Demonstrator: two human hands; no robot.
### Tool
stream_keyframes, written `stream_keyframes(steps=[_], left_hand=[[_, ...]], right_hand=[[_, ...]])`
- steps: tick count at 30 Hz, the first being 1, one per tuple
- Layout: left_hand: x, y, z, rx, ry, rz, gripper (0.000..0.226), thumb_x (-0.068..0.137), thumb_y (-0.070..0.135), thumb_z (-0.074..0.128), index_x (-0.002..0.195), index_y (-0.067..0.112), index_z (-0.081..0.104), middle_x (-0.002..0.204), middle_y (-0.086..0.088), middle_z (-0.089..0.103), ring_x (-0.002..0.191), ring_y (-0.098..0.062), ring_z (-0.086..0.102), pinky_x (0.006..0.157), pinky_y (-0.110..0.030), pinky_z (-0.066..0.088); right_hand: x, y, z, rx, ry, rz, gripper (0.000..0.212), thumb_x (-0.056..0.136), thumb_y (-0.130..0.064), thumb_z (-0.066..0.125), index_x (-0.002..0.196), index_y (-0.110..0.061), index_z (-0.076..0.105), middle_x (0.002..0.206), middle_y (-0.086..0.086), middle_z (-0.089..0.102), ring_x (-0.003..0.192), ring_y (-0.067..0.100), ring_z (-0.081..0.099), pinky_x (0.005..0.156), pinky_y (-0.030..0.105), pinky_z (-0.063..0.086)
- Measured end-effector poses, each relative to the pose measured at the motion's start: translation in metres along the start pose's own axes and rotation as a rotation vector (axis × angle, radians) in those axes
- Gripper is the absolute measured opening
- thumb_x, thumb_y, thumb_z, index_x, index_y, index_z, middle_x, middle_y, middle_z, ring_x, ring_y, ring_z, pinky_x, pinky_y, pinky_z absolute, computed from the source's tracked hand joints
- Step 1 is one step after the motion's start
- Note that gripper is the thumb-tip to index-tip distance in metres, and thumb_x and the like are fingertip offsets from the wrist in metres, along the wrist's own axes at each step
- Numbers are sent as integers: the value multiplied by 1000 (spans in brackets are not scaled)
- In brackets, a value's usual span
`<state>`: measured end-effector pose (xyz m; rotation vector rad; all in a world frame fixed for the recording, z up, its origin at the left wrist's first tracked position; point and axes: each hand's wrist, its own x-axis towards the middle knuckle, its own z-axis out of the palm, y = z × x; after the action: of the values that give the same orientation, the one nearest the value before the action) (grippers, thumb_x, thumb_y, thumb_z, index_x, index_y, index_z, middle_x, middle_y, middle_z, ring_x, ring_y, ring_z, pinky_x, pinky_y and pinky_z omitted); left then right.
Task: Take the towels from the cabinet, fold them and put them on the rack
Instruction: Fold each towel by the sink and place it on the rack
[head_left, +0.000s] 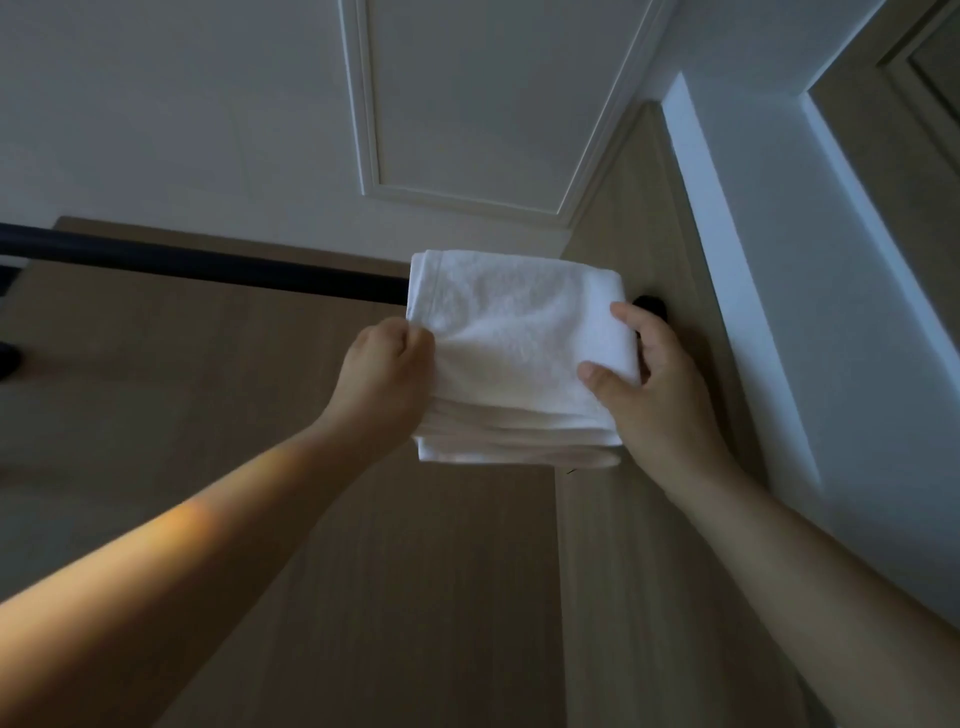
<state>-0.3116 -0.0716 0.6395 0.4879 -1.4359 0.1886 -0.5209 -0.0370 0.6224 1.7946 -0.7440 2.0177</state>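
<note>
Hands, two, both raised to centre frame. Left hand (387, 358): fingers curled, pinching the towel's left edge. Right hand (649, 395): thumb on the front face, fingers tucked behind the right edge, gripping it.

Wooden wall (260, 415): fills the middle and lower frame, behind all else.

White panelled surface (467, 104): upper frame, with raised trim.

Rail (208, 265): dark bar, runs from the left edge of the frame to centre, then passes behind the towel.

Towel (514, 338): white, folded in several layers, centre frame; appears draped over the rail's right end, stacked edges at the bottom.

Rail mount (652, 305): small, dark, just right of the towel, above the right hand.

Step in hand, as judged: settling the towel on the rail. To do it well, draw both sides down evenly, keep the layers flush and the top fold square to the bar, and let go only once the weight hangs balanced, clear of the mount.
</note>
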Motion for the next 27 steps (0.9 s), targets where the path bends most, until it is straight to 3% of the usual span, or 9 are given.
stream_keyframes(steps=[3, 6, 8, 10, 13, 17, 20, 23, 27], left_hand=[[8, 3, 2, -18, 4, -30, 28, 91, 13, 35, 63, 13, 33, 60, 0, 34, 53, -13, 30, 50, -29, 23], [-1, -7, 1, -87, -84, -107, 25, 92, 16, 38, 68, 10, 42, 65, -3, 41, 60, -17, 38, 58, -31, 30], [-12, -14, -1, -186, -176, -149, 30, 92, 26, 42, 71, 6, 49, 71, -8, 47, 67, -23, 44, 65, -39, 39], [-20, -18, -3, -231, -222, -163, 42, 91, 34, 44, 78, -4, 57, 79, -14, 56, 75, -29, 54, 77, -52, 50], [-23, -21, -1, -319, -242, -227, 44, 89, 38, 48, 91, -4, 64, 107, -24, 62, 98, -39, 62, 92, -57, 51], [-27, -35, 6, -582, -316, -443, 28, 98, 35, 50, 90, 17, 69, 92, -4, 74, 82, -19, 73, 75, -43, 60], [-31, -44, 8, -633, -308, -445, 28, 98, 31, 52, 90, 14, 71, 90, -3, 76, 83, -21, 73, 70, -37, 62], [-33, -48, 5, -654, -283, -380, 29, 97, 27, 55, 84, 9, 74, 90, -7, 76, 81, -21, 73, 63, -28, 59], [-37, -52, 0, -674, -281, -330, 26, 78, 31, 70, 75, 6, 76, 82, -11, 74, 75, -20, 72, 67, -26, 59]], right_hand=[[15, 0, 6, -26, 28, -8, 57, 92, -16, 66, 143, -30, 44, 135, -16, 49, 111, -6, 48, 81, 0, 36], [10, 7, 9, -12, 50, 18, 63, 91, -17, 67, 146, -27, 39, 137, -13, 50, 116, 1, 52, 91, 13, 42], [1, 13, 7, -20, 68, 78, 66, 90, -24, 69, 147, -25, 36, 129, -12, 53, 104, 2, 57, 75, 11, 44], [-6, 19, 4, -44, 50, 157, 52, 90, -34, 67, 137, -20, 47, 121, -8, 61, 92, 3, 60, 65, 12, 43], [-13, 22, 1, 43, -37, 276, 30, 93, -43, 60, 108, -18, 65, 103, 2, 71, 87, 12, 67, 72, 26, 53], [-19, 23, -2, 91, -53, 293, 29, 94, -49, 55, 94, -24, 68, 94, -6, 73, 85, 8, 68, 75, 26, 52], [-24, 26, -4, 57, -50, 305, 37, 94, -53, 54, 80, -22, 69, 84, -9, 73, 75, 2, 68, 67, 21, 48], [-26, 35, -3, 43, -97, 352, 48, 92, -56, 54, 102, -12, 72, 97, 4, 75, 94, 17, 70, 86, 33, 55], [-24, 39, 0, 210, -196, 531, 59, 89, -60, 55, 128, -16, 61, 119, -2, 70, 110, 16, 65, 102, 39, 49]])
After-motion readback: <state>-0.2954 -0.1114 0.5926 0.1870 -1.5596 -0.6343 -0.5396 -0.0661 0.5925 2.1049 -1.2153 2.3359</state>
